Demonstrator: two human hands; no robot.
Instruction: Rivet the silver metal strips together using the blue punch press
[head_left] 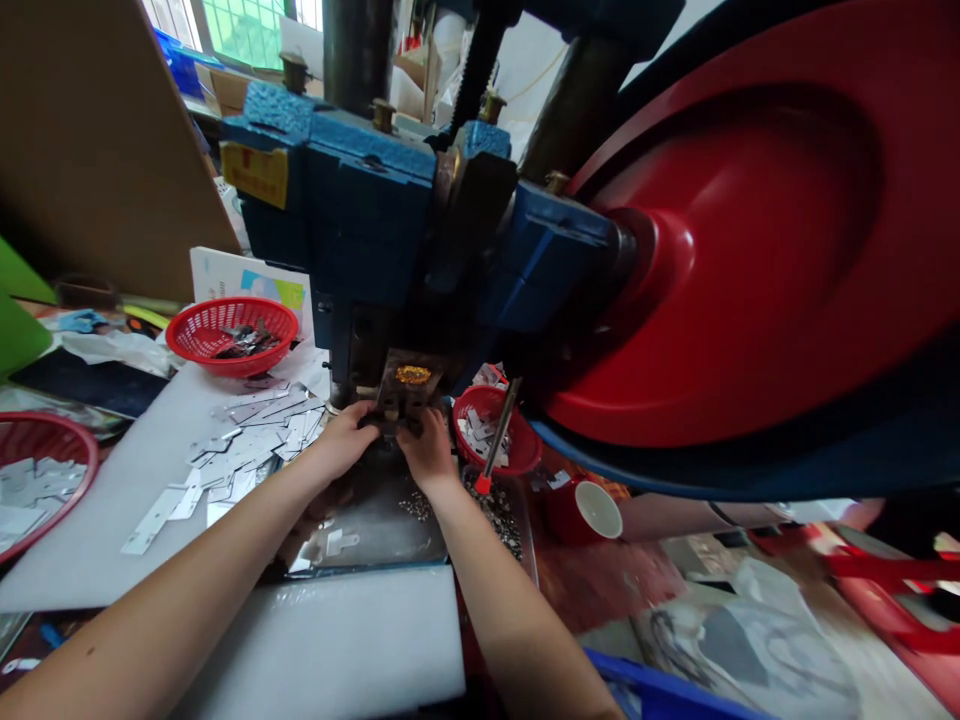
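Note:
Both hands are at the die [401, 372] of a blue press [360, 215], one on each side. My left hand [346, 438] has its fingers bent in at the die's left edge. Opposite it, my right hand [429, 452] is curled in from the right. Whatever the fingertips pinch is hidden by the tooling and shadow. Flat silver metal plates [251, 440] lie in a loose heap left of the press. One small metal plate [341, 542] rests on the dark press bed [382, 500] below my hands, with tiny scraps scattered at its right.
A large red flywheel [765, 240] fills the upper right. Red baskets with metal pieces stand behind the heap [187, 352], at the left edge [91, 470] and right of the press [529, 448]. A red-tipped rod [499, 440] slants near my right hand. White foam [360, 640] lies in front.

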